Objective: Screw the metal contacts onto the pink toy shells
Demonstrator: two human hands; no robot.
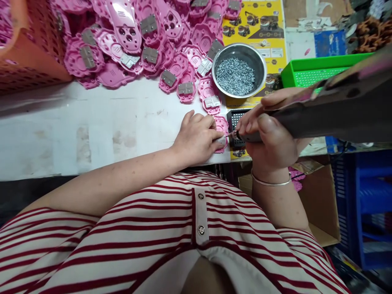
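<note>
The left hand (196, 136) lies palm down at the near edge of the desk (147, 106), its grip set on a pink plastic shell (224, 122); the fingers press on the piece, though whether they pinch it cannot be told. The right hand (272, 141) has its grip wrapped around a dark power driver (330, 116), whose thin bit points left and reaches the shell's right side, close by the left fingertips. The shell lies flat and partly covered, with a scalloped outline, moulded details inside and a grey metal plate (219, 143) toward its near end. Just right of it sits a black perforated tray (236, 118), partly behind the right hand. Beyond stands a round steel bowl (237, 95) holding a heap of small silvery screws (235, 75). Farther right is a green basket (290, 77) with a holed floor, partly hidden by the driver. At far left, an orange basket (33, 49) contains pink parts (4, 24), beside a pile of similar shells (122, 45), many bearing metal plates.
</note>
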